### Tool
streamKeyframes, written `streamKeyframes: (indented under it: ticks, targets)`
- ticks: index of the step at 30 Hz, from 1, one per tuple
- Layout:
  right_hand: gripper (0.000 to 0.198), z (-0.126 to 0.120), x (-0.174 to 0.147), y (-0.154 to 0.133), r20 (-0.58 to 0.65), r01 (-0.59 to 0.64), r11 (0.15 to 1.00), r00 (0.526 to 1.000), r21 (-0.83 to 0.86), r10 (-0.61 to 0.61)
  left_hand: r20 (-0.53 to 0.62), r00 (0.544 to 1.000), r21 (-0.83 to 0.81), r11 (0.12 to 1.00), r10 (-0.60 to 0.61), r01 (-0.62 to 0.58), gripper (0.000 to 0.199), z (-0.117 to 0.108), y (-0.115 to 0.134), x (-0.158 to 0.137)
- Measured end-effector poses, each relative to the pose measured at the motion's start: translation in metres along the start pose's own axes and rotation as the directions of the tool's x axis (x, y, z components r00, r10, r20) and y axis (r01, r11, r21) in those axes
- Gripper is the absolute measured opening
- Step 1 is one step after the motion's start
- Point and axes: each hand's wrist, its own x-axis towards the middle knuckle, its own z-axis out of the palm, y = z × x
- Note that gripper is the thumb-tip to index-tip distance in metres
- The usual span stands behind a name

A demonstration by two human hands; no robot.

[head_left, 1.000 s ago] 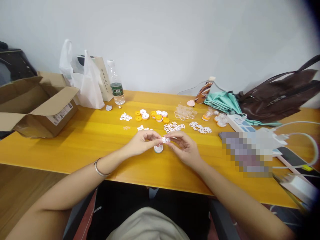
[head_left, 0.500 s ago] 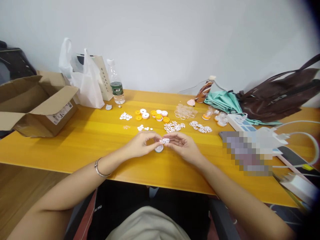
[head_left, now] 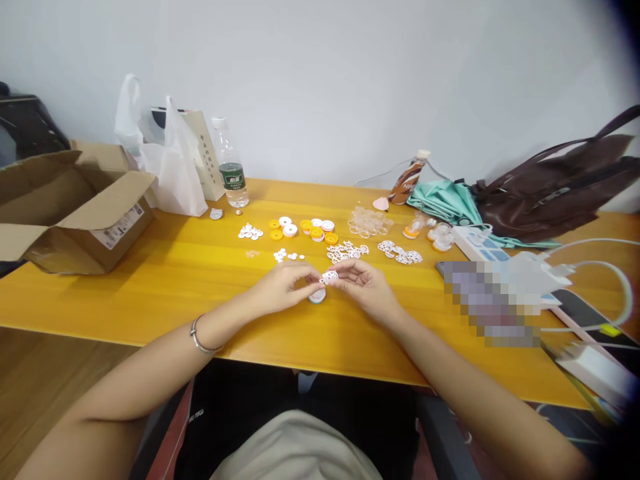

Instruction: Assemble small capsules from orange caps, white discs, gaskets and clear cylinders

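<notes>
A small white openwork plastic piece [head_left: 329, 277] is pinched between the fingertips of my left hand [head_left: 287, 288] and my right hand [head_left: 364, 288]. Both hands are closed on it, a little above the table. Just below it a small round cup-like part with a pale blue rim [head_left: 317, 297] rests on the wood, its top partly hidden by my left fingers. Behind my hands lie similar white openwork pieces [head_left: 347, 252], and more of them [head_left: 400, 253] sit to the right. Tiny white parts [head_left: 281, 255] lie beyond my left hand.
Orange and white round caps [head_left: 315, 230], clear rings [head_left: 370, 223] and small white discs [head_left: 250, 231] lie farther back. A cardboard box [head_left: 115, 213], plastic bag [head_left: 173, 173] and water bottle [head_left: 233, 177] stand left. A phone [head_left: 485, 300], power strip [head_left: 475, 247] and brown bag [head_left: 550, 193] occupy the right.
The white openwork piece has turned between my fingertips, so its flat patterned side shows more. My hands stay in nearly the same place.
</notes>
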Motion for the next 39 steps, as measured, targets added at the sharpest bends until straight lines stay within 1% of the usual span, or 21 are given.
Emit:
streamKeyframes:
  ticks: [1,3,5,6,9,13,18,26,29,32,36,39]
  targets:
    - [0.024,-0.001,0.001,0.001,-0.008,0.008,1.000,1.000,-0.015,-0.008,0.015,1.000,0.015,1.000,-0.009,0.009,0.023,0.000,-0.001,0.000]
    - [0.024,-0.002,0.002,0.002,-0.018,0.044,0.997,0.999,-0.064,-0.045,0.040,0.999,0.053,0.998,-0.026,0.023,0.035,-0.001,-0.005,0.000]
    - [0.022,-0.001,0.002,0.003,0.007,0.089,0.988,0.996,-0.130,-0.089,0.074,0.996,0.090,0.995,-0.045,0.038,0.047,0.000,-0.009,-0.001]
    - [0.020,-0.001,0.001,0.004,0.033,0.111,0.980,0.994,-0.163,-0.107,0.095,0.994,0.104,0.994,-0.056,0.047,0.048,0.001,-0.011,-0.001]
    - [0.017,0.003,-0.001,0.006,0.116,0.173,0.954,0.982,-0.245,-0.148,0.139,0.987,0.141,0.988,-0.075,0.055,0.038,0.004,-0.014,-0.001]
    - [0.016,0.006,-0.003,0.008,0.153,0.219,0.923,0.972,-0.317,-0.178,0.153,0.986,0.149,0.988,-0.067,0.044,0.028,0.006,-0.013,0.001]
    - [0.011,0.006,-0.002,0.007,0.173,0.299,0.875,0.953,-0.381,-0.250,0.152,0.986,0.138,0.989,-0.063,0.042,0.028,0.007,-0.014,0.001]
    - [0.015,0.006,-0.001,0.010,0.234,0.392,0.824,0.918,-0.409,-0.321,0.165,0.984,0.158,0.987,-0.059,0.033,0.032,0.010,-0.019,0.002]
    - [0.016,0.005,-0.001,0.011,0.260,0.428,0.778,0.903,-0.460,-0.343,0.175,0.982,0.145,0.989,-0.067,0.042,0.031,0.010,-0.018,0.002]
    - [0.017,0.004,-0.002,0.012,0.294,0.473,0.714,0.881,-0.517,-0.370,0.184,0.979,0.120,0.991,-0.086,0.065,0.032,0.011,-0.019,0.002]
    - [0.019,0.002,-0.004,0.013,0.353,0.555,0.613,0.831,-0.562,-0.429,0.188,0.978,0.115,0.991,-0.094,0.073,0.033,0.012,-0.020,0.002]
    - [0.021,0.002,-0.006,0.015,0.409,0.615,0.560,0.788,-0.555,-0.460,0.188,0.977,0.123,0.990,-0.097,0.074,0.033,0.012,-0.020,0.002]
